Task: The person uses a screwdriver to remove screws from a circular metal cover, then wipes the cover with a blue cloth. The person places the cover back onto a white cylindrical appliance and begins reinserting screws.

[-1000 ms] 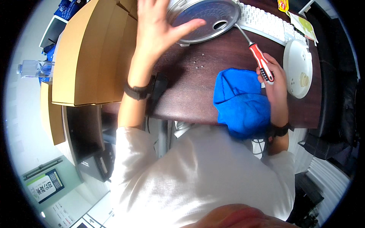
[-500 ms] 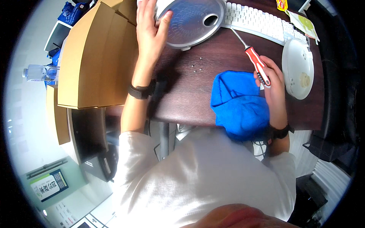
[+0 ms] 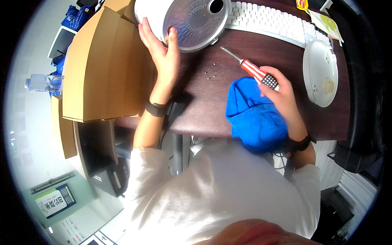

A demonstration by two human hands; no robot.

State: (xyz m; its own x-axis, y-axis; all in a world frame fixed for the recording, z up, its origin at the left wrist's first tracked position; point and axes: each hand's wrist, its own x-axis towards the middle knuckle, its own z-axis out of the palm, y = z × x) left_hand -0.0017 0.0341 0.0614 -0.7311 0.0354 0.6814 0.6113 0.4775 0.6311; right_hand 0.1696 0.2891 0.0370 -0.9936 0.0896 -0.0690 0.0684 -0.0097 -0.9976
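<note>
The left hand (image 3: 161, 51) is laid with fingers spread against the edge of a round metal disc (image 3: 196, 20) at the far side of the dark desk (image 3: 228, 106). A red-handled screwdriver (image 3: 255, 73) is clamped in the right hand (image 3: 281, 96), above a blue cloth (image 3: 251, 116). Small screws (image 3: 210, 73) lie loose between.

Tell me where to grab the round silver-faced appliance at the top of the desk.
Grip the round appliance by its white outer rim, from the left, where the left hand already rests. The metal face is broad and flat, offering no purchase. The keyboard crowds its right side, and the right hand holds the screwdriver.
</note>
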